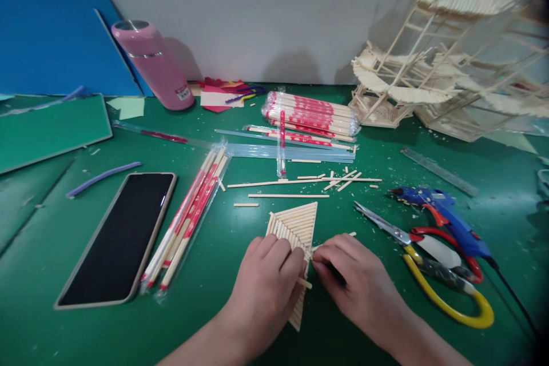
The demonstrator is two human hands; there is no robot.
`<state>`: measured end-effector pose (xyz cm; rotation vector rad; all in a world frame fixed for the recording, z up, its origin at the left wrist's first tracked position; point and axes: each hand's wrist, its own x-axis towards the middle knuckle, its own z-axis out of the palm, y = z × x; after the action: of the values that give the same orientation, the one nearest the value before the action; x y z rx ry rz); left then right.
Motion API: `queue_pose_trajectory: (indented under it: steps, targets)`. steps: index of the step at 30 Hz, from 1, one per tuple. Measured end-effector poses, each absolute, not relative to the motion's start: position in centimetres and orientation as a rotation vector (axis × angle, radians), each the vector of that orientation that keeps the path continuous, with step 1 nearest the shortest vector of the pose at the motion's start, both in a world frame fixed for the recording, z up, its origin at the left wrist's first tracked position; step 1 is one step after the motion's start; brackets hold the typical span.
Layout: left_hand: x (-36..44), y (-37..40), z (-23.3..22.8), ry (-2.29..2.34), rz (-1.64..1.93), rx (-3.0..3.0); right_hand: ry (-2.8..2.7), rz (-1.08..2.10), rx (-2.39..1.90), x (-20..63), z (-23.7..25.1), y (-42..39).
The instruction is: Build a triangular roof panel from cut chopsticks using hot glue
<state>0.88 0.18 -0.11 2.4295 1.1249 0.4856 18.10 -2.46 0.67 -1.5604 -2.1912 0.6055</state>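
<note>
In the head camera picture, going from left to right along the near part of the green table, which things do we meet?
Smartphone → wrapped chopsticks → left hand → right hand → scissors → blue glue gun.

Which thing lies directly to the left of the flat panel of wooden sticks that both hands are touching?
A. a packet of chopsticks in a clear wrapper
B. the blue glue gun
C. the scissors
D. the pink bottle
A: the packet of chopsticks lies on the green table just left of the stick panel, with the phone beyond it.
</note>
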Motion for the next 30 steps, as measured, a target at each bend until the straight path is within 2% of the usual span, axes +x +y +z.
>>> queue_pose_trajectory:
  steps: [30]
  targets:
    - [0.95,0.21,-0.25,1.118,0.551,2.436,-2.299,0.718,-1.604,18.25,1.01,-2.0]
